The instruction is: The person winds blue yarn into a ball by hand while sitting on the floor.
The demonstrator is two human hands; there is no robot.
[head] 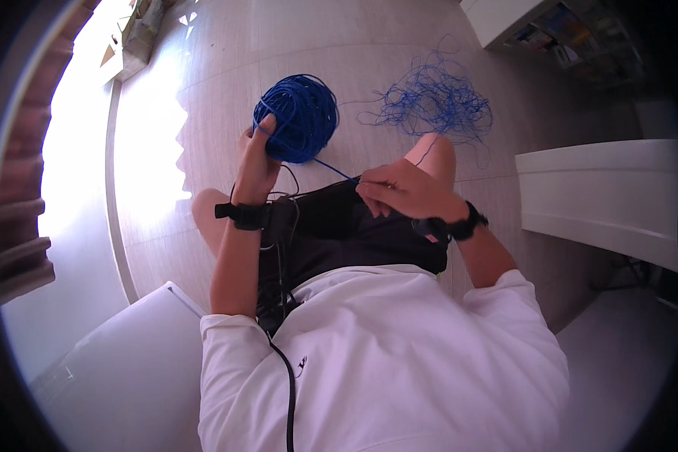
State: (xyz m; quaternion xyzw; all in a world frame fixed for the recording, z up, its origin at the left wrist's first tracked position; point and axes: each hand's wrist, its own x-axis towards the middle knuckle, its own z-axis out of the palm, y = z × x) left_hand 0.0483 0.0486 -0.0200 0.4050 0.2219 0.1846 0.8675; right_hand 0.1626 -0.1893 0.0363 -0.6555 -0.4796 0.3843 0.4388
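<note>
A large ball of blue cord (300, 117) is gripped in my left hand (258, 161), with the thumb laid over its near side. From the ball's underside a strand of blue cord (334, 169) runs taut to my right hand (404, 189), pinched between thumb and fingers. Past my right hand the strand reappears over my right knee and leads up to a loose tangle of blue cord (438, 104) on the floor. A thin strand also stretches between the ball and the tangle. Both wrists carry black straps.
Pale floor tiles (226, 73) lie beyond my knees. To the right stands a white panel (599, 198), with a shelf unit (570, 39) holding items farther off. A white surface (130, 361) is at my left. A black cable (290, 390) runs down my shirt.
</note>
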